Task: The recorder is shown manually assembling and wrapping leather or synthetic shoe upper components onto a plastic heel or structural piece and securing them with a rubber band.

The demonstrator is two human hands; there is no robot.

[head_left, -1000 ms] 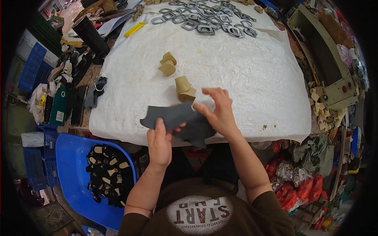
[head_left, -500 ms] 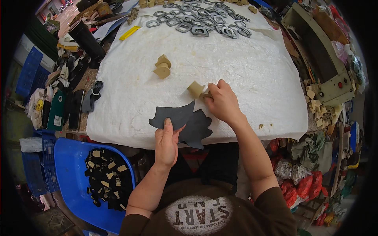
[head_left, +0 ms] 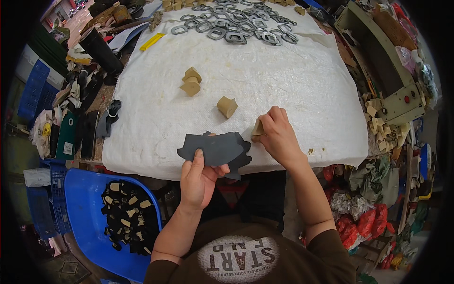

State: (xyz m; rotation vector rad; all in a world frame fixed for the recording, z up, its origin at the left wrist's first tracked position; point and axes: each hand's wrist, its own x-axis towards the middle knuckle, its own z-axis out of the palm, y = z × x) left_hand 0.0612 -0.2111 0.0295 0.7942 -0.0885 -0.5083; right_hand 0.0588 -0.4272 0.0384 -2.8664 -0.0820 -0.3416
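Observation:
My left hand (head_left: 197, 185) is closed on a dark grey cut sheet piece (head_left: 213, 147), thumb on top and fingers beneath. More dark pieces (head_left: 242, 160) lie behind and below it by the table's near edge. To the right, my right hand (head_left: 279, 135) pinches a small tan piece (head_left: 257, 128) just above the white cover; most of it is hidden by the fingers. A short tan stack of pieces (head_left: 227, 107) lies on the cover ahead of my hands. Farther left sit two more tan stacks (head_left: 191, 86), touching each other.
Many grey ring-shaped pieces (head_left: 235, 38) spread over the far end of the white-covered table (head_left: 156, 118). A yellow strip (head_left: 152, 41) lies far left. At lower left stands a blue tub (head_left: 85, 222) with black and tan pieces. A grey-green machine (head_left: 378, 57) stands at right.
My right hand has drawn right and slightly nearer with a tan piece, away from the stack it was touching. The dark sheet in my left hand has turned flatter and shifted slightly.

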